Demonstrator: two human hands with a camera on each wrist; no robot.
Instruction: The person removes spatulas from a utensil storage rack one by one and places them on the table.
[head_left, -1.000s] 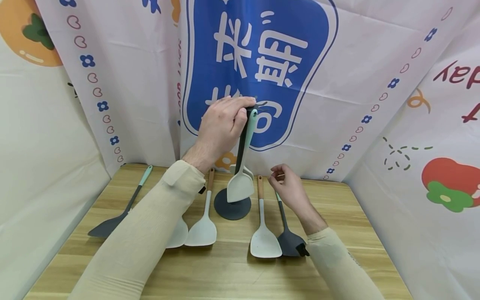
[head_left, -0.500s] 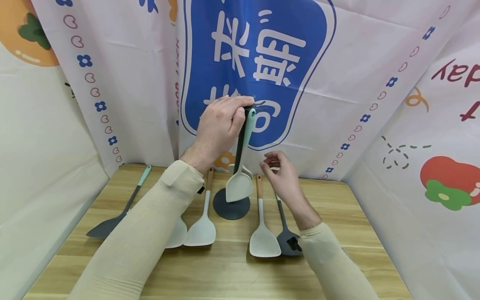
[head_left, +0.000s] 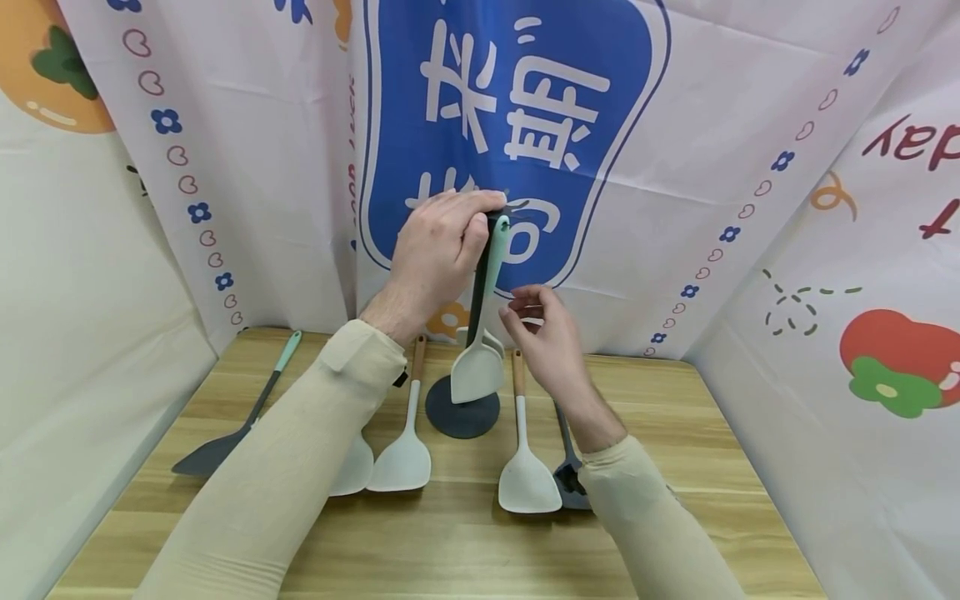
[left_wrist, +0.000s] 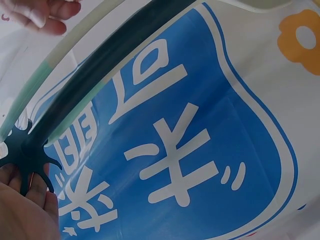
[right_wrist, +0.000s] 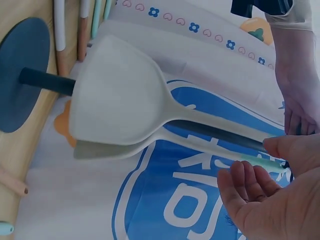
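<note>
My left hand grips the top of a dark utensil stand, its fingers in among the curved hooks in the left wrist view. From that stand hang two white turners with mint-green handles; the front turner largely covers the rear turner, which shows better in the right wrist view. Just right of the hanging turners is my right hand, fingers loosely bent and holding nothing. In the head view a gap separates it from the stand.
White turners with wooden handles lie left and right of the stand on the wooden table. Dark grey turners with mint handle ends lie at far left and under my right arm. A printed cloth hangs behind.
My right hand has moved left and up, from above the right dark grey turner's handle toward the stand. The left hand still holds the stand's top.
</note>
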